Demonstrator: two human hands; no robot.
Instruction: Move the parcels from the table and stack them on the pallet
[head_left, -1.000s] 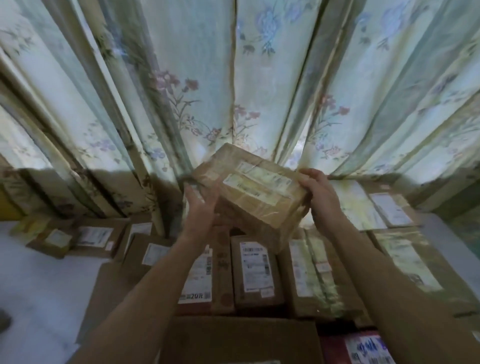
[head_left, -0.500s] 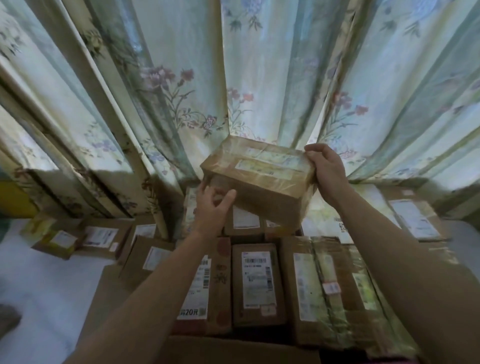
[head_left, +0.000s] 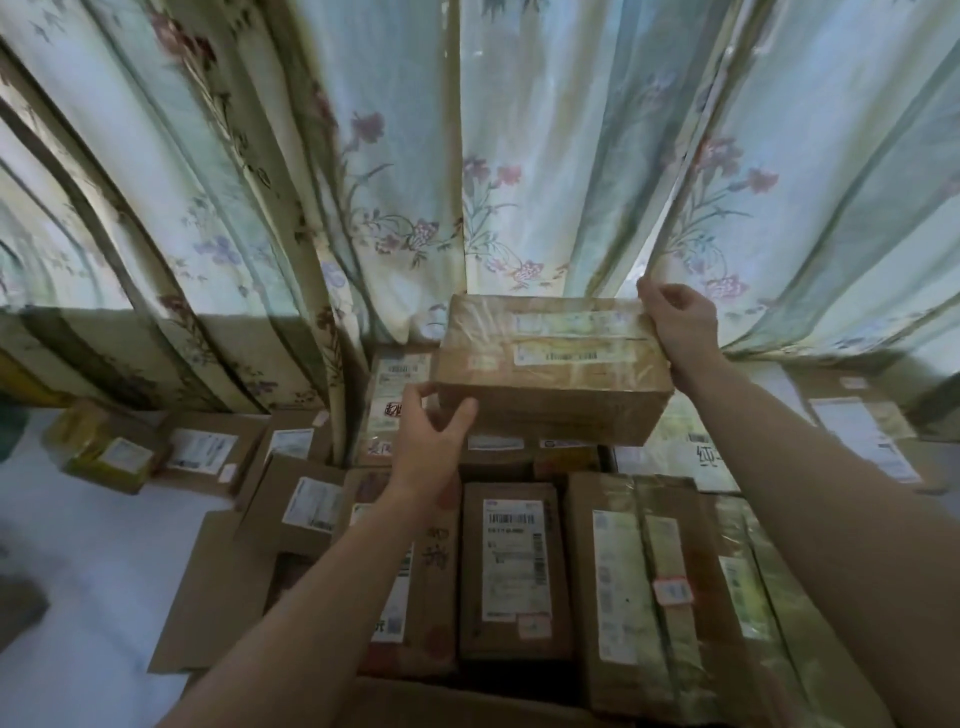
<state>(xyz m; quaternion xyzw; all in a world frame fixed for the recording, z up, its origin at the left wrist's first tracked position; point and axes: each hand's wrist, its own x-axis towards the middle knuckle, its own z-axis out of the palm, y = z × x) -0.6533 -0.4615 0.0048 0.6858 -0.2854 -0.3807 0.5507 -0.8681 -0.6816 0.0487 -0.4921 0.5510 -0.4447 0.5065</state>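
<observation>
- Parcels lie in rows below us, and we go over them from left to right; what carries them is hidden under the cardboard, so we cannot tell whether it is the pallet.
- At the far left a small yellowish box sits on the pale floor, just beside a flat brown parcel with a white label.
- Next to that, a flattened cardboard sheet lies on the floor at the left edge of the stack, with a labelled parcel resting partly over it.
- Our left hand grips the lower left corner of the held parcel: the thumb lies on the near face and the fingers curl up onto the left end.
- We hold this taped brown box in the air, roughly level, above the back row of the stack and close to the floral curtain behind it; two pale labels show on its top.
- Under it, near the middle of the stack, a brown parcel with a barcode label lies flat, touching its neighbours on both sides.
- Our right hand grips the box's upper right corner, fingers curled over the far edge.
- To the right, a long tape-wrapped parcel lies along the stack, and a flat parcel with a white label lies at the far right edge.
</observation>
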